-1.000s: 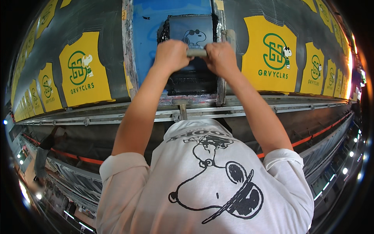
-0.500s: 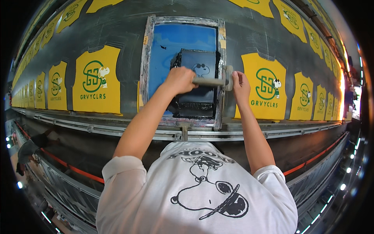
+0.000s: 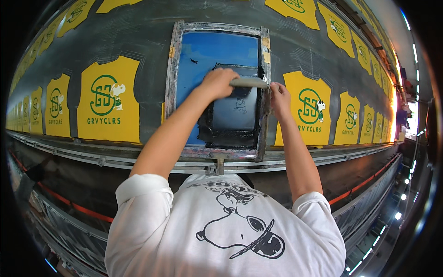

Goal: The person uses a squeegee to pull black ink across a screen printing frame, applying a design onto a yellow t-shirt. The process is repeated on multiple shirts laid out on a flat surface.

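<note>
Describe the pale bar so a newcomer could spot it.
Find the blue screen amid yellow shirt pieces. Over its black ink, the pale bar runs between left hand and right hand. Its light, straight shape stands out against that darkness.

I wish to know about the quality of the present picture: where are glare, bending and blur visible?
Head view: bright orange-white glare at the right rim, beside the yellow shirt pieces; head view: fisheye bending curves the metal rail, corners fall to black; head view: the left hand and grey handle look slightly soft, perhaps from motion.
</note>
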Motion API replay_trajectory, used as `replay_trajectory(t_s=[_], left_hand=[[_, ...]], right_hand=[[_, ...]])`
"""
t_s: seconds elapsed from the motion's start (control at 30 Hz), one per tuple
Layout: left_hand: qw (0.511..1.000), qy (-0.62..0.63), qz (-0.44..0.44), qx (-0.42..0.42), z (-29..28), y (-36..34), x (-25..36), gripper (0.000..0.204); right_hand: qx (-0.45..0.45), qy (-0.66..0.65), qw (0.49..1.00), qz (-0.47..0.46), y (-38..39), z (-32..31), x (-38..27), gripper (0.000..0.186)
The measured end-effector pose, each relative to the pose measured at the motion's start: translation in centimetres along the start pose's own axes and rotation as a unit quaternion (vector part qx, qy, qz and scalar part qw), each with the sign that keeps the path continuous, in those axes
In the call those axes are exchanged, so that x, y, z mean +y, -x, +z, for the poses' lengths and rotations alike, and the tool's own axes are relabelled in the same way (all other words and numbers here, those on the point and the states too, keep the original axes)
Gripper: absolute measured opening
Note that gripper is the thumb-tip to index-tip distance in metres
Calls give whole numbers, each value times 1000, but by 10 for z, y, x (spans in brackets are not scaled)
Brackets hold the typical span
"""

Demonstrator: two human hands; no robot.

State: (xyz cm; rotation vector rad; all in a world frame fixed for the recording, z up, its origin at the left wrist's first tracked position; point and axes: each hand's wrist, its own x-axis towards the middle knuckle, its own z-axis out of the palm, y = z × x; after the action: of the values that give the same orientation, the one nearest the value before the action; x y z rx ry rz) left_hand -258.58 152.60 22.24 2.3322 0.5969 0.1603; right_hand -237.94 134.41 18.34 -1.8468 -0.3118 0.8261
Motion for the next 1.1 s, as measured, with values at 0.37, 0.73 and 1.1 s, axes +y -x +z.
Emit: replay_trajectory(t_s=[0.37,0.73,1.1], left_hand=[[997,-3,53,47,69,209,63,67],[999,14,8,43,-63,287,-65,59],[998,-65,-18,7,-191,411,-235,58]], right_hand=[[77,45,981,-170,10,16,-18,37],[110,2,956,-272,89,213,-44,29],[86,-23,989,-118,150,461,-18,26]])
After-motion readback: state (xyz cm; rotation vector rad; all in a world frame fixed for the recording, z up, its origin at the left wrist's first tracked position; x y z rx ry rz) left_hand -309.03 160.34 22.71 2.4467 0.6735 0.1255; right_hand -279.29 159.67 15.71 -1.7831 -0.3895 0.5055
